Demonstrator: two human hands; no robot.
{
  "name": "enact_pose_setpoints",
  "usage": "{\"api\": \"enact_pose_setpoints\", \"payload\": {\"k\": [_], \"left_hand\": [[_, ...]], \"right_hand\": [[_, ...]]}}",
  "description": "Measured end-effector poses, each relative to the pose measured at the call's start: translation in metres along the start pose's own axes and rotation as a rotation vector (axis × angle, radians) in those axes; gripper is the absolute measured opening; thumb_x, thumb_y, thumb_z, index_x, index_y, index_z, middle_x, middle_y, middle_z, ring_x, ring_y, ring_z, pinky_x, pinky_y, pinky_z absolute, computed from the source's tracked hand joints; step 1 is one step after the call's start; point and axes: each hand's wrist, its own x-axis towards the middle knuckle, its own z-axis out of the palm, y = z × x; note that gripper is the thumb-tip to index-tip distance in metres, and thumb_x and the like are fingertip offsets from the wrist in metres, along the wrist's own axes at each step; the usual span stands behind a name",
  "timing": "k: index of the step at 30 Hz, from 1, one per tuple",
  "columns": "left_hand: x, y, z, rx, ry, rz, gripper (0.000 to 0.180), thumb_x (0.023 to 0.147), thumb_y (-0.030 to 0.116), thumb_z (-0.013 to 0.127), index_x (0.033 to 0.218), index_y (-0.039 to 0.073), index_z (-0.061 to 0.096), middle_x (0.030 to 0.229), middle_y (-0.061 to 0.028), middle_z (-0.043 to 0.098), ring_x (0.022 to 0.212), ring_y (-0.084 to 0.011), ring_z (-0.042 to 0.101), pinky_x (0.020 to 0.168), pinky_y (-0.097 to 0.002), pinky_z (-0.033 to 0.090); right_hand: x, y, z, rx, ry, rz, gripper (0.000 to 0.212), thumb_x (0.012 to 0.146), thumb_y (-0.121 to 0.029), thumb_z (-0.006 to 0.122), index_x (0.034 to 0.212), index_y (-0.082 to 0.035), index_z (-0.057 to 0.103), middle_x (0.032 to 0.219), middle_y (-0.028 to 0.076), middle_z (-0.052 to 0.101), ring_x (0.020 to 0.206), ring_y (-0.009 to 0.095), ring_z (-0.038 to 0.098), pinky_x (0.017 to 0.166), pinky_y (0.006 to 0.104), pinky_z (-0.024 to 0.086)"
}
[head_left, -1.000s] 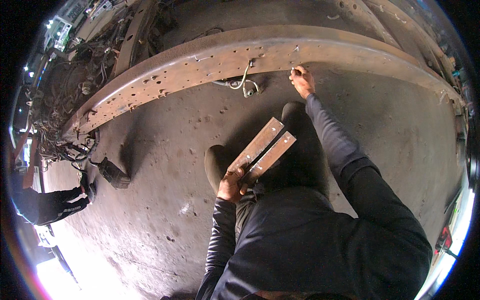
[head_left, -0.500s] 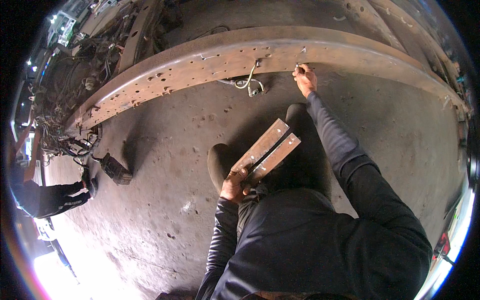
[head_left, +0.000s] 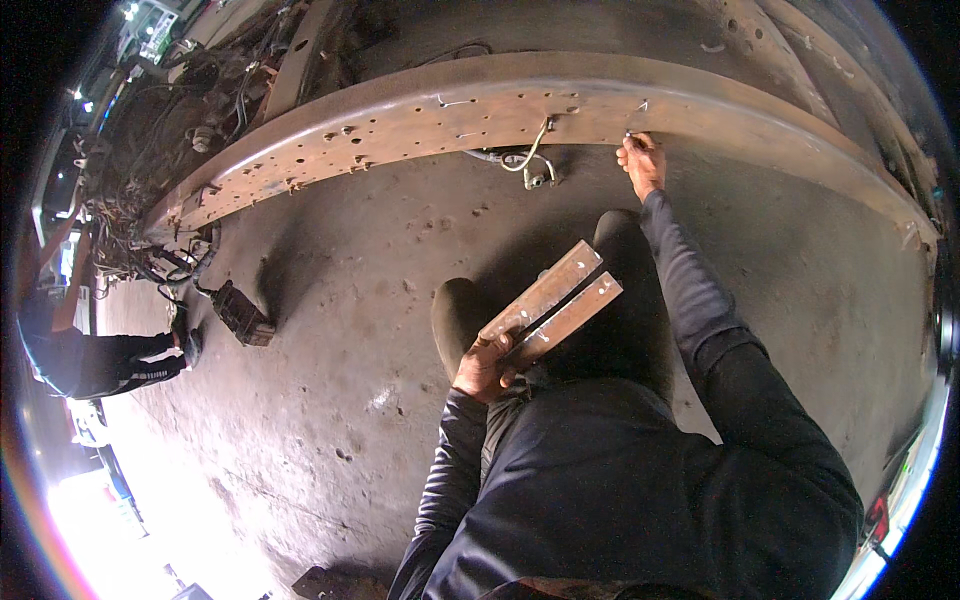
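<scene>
I sit above a pitted, stained concrete floor (head_left: 340,290), dim and grey-brown around me. White glare (head_left: 150,520) washes it out toward my lower left; small white lights (head_left: 88,106) shine upper left, and a bright strip (head_left: 928,450) curves along my right.

The person's right arm (head_left: 728,335) is pointing forward, outstretched, the right hand (head_left: 643,164) is pinching, and the left hand (head_left: 481,371) is gripping before the torso (head_left: 600,460).
</scene>
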Motion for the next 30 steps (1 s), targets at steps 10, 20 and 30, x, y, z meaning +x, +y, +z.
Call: {"api": "enact_pose_setpoints", "payload": {"k": [10,20,30], "left_hand": [[0.000,-0.002,-0.005,-0.009,0.000,-0.020,0.042,0.099,0.023,0.060,0.132,-0.002,0.054,0.112,-0.0158,0.068,0.076,-0.0206,0.070,0.038,-0.0223,0.045],[0.001,-0.001,-0.003,-0.057,-0.002,-0.003,0.043,0.097,0.024,0.063,0.131,-0.001,0.056,0.111,-0.0130,0.069,0.079,-0.0205,0.071,0.039,-0.0224,0.046],[-0.002,0.012,0.005,0.133,0.004,-0.053,0.048,0.099,0.036,0.060,0.135,0.003,0.055,0.106,-0.0096,0.068,0.066,-0.0130,0.064,0.038,-0.0218,0.040]], "right_hand": [[0.016,0.007,-0.014,-0.760,0.032,-0.071,0.032,0.094,-0.041,0.062,0.110,-0.015,0.071,0.092,0.010,0.076,0.090,0.034,0.072,0.080,0.0457,0.055],[0.020,0.003,-0.022,-0.642,0.071,-0.236,0.029,0.091,-0.038,0.068,0.108,-0.014,0.070,0.101,0.015,0.073,0.096,0.038,0.069,0.080,0.0467,0.052],[0.021,0.009,-0.022,-0.925,0.091,-0.129,0.032,0.091,-0.036,0.067,0.109,-0.010,0.071,0.097,0.013,0.073,0.089,0.032,0.069,0.077,0.0449,0.053]]}}
